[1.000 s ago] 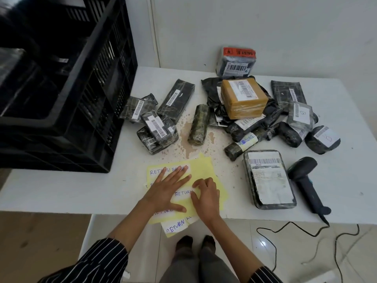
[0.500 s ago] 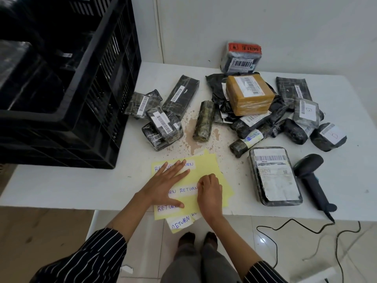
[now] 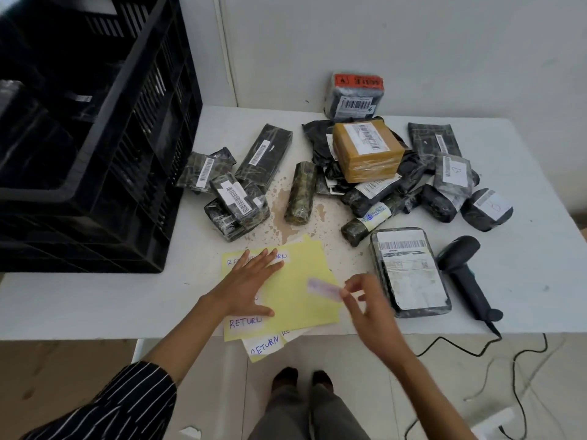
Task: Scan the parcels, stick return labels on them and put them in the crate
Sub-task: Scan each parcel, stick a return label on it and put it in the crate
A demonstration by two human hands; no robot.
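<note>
Labelling step. Right hand (image 3: 368, 309) grip pinched on label (image 3: 324, 289); left hand (image 3: 247, 287) flat, fingers apart, on sheet (image 3: 301, 268). Next, likely: press label smooth onto parcel (image 3: 409, 271).

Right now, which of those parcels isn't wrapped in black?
The tan box with a white barcode label, resting on top of the middle heap. All the rest are in dark wrapping.

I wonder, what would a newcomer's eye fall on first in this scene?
The yellow label sheet at the near edge of the table, where the left hand presses flat on it while the right hand pinches a white label above it. Next, the brown parcel topping the dark heap behind, and the black crate on the left.
</note>
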